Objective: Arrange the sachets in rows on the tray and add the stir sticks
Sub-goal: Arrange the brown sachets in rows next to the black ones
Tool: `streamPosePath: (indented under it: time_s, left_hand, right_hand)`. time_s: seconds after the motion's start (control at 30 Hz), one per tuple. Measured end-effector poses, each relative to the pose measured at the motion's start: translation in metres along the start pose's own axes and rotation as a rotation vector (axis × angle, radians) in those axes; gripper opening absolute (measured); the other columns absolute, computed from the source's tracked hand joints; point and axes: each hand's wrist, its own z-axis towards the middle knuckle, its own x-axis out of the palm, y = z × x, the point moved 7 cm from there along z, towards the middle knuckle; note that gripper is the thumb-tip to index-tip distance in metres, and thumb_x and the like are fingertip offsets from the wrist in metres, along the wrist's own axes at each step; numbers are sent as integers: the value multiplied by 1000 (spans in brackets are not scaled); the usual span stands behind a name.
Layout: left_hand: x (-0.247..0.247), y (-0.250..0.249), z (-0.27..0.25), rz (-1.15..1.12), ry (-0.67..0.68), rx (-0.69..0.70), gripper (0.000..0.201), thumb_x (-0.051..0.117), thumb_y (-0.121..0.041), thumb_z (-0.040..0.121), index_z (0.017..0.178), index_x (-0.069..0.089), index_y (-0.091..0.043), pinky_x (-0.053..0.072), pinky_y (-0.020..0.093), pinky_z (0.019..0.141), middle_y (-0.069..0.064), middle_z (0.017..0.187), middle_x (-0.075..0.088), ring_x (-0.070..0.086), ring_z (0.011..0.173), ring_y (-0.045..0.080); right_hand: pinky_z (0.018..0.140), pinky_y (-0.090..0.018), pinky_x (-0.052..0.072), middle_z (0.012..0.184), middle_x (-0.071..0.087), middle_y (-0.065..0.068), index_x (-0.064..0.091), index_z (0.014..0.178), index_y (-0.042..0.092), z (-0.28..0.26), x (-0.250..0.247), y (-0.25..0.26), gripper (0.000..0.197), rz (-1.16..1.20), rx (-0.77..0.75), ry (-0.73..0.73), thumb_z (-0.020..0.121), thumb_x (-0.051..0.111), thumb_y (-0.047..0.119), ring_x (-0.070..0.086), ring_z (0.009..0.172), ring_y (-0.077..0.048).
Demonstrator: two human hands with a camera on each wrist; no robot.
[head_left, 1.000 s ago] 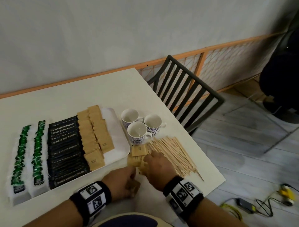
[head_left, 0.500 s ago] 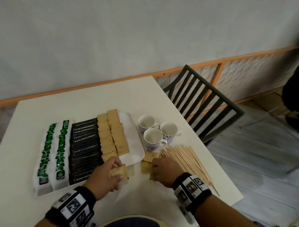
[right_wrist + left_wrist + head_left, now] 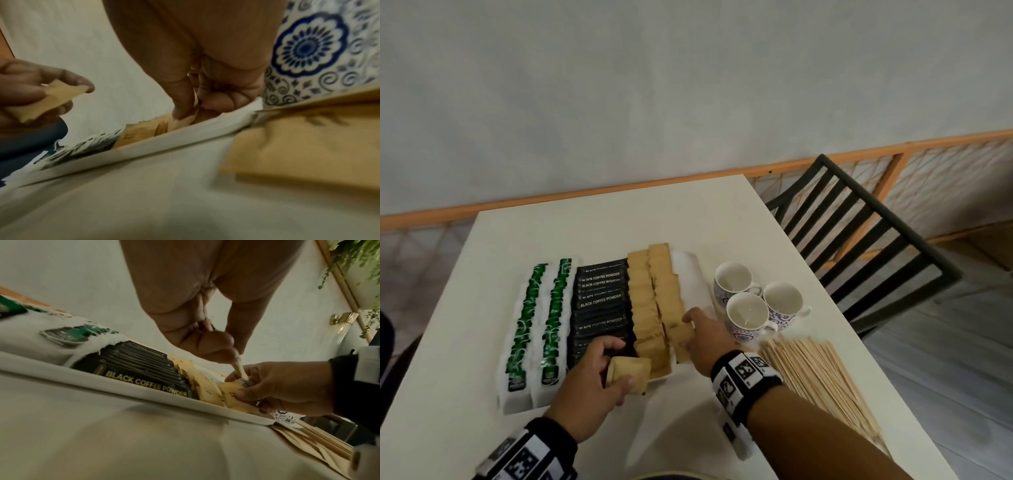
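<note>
A white tray [image 3: 693, 274] holds rows of green-and-white sachets [image 3: 536, 318], black coffee sachets [image 3: 601, 301] and two rows of brown sachets [image 3: 650, 301]. My left hand [image 3: 619, 373] grips a small stack of brown sachets [image 3: 630, 371] over the tray's near edge. My right hand [image 3: 686, 330] pinches one brown sachet [image 3: 194, 104] at the near end of the right brown row. In the left wrist view the right hand [image 3: 277, 386] is low over the tray rim [image 3: 123, 386]. Wooden stir sticks [image 3: 818, 380] lie in a heap on the table to the right.
Three patterned cups [image 3: 750, 308] stand between tray and sticks, close to my right hand. Loose brown sachets [image 3: 298, 146] lie on the table beside the tray. A black slatted chair [image 3: 866, 233] stands at the table's right side. The table's back half [image 3: 592, 219] is bare.
My left hand carried its brown sachets from the table's front up to the tray's near edge. My right hand left the loose sachets by the sticks and reached over to the right brown row.
</note>
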Motion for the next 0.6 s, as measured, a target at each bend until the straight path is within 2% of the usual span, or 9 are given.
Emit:
streamPosePath:
  time_s: [0.1,0.17,0.3,0.43,0.6]
  left_hand:
    - [-5,4,2,-2,-10,-13,42,69,-9,86,109,45,-35,50,25,53,4,91,71,65,59,19]
    - [-7,6,3,-18,-18,-18,42,69,-8,86,110,45,-34,50,23,52,4,92,71,66,60,19]
    - [-5,7,7,-87,-16,-29,42,67,-3,86,112,46,-29,52,24,53,6,93,71,68,68,19]
    - [-2,7,10,-119,-8,-25,43,63,4,86,111,47,-26,57,32,62,8,92,71,71,74,25]
    - [-3,5,12,-170,-21,-31,38,56,10,88,111,48,-19,59,38,69,11,88,74,72,72,27]
  right_hand:
    - [74,-30,48,109,62,-8,43,127,25,12,3,0,39,1,14,-30,93,57,13,58,92,-22]
    - [72,-28,44,107,63,-7,43,126,26,18,6,1,39,7,18,-36,92,59,15,58,92,-22]
    - [84,-32,47,114,61,-7,44,127,21,24,11,3,41,22,-2,-40,91,61,14,57,108,-25]
    - [89,-31,44,120,52,-7,42,128,22,26,14,1,42,-25,-2,-71,91,59,13,52,112,-25]
    - [83,-25,40,124,43,-6,40,129,24,18,6,6,43,-91,-55,-105,91,58,14,51,109,-23]
